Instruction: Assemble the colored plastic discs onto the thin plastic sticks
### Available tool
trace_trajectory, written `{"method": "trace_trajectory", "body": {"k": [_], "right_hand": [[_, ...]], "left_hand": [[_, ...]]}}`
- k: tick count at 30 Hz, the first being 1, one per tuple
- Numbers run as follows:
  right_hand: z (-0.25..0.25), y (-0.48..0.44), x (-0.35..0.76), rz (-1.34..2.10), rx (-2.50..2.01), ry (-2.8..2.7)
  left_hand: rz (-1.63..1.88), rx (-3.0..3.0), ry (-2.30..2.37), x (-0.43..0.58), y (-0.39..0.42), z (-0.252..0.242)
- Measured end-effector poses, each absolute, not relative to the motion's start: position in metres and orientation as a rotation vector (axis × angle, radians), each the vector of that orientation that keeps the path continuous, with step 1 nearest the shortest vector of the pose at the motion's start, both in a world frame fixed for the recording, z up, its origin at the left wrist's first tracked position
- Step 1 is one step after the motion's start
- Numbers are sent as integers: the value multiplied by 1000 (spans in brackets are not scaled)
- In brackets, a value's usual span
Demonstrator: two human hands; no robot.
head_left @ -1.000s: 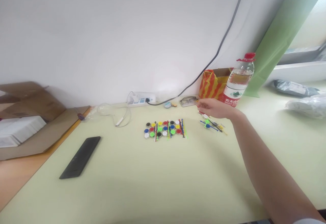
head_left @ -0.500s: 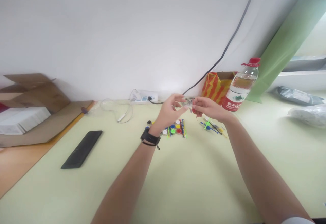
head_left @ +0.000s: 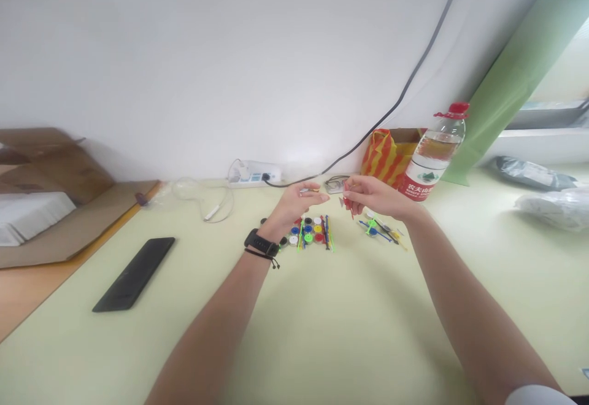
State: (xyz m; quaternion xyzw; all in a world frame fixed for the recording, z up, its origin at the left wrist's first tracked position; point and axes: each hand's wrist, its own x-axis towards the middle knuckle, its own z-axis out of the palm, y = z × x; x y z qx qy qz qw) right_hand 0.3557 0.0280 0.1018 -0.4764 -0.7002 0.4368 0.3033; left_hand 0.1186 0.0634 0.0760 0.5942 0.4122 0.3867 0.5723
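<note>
My right hand [head_left: 370, 196] pinches a small red plastic piece [head_left: 348, 207] with a thin stem pointing down; a tiny grey, pointed bit shows at its left side. My left hand [head_left: 294, 205], with a black watch on the wrist, hovers to the left, fingers stretched and thumb apart, and I see nothing held in it. Below it lie rows of coloured discs [head_left: 308, 239] in white, blue, green, yellow, red and black, with thin coloured sticks [head_left: 327, 233] beside them. Under my right hand is a loose group of green, blue, black and yellow plastic parts [head_left: 373, 228].
A water bottle [head_left: 430, 159] and a red-and-yellow striped bag [head_left: 384, 156] stand at the back right. A power strip [head_left: 255, 173] lies by the wall, its black cable [head_left: 391, 112] rising rightward. A black flat slab [head_left: 135, 274] and an open cardboard box [head_left: 69, 159] are on the left.
My left hand has moved away from the right, leaving a gap where both met at a small clear piece. The right hand still pinches the red piece. The view has shifted slightly.
</note>
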Motion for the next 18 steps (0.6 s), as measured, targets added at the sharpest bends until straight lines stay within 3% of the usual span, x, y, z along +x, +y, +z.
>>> {"method": "trace_trajectory", "body": {"k": [10, 18], "right_hand": [[110, 23, 359, 1102, -1253, -1834], [114, 19, 357, 1111, -1244, -1878]], "left_hand": [[922, 1485, 936, 120, 60, 82], [1027, 1896, 924, 119, 60, 77]]}}
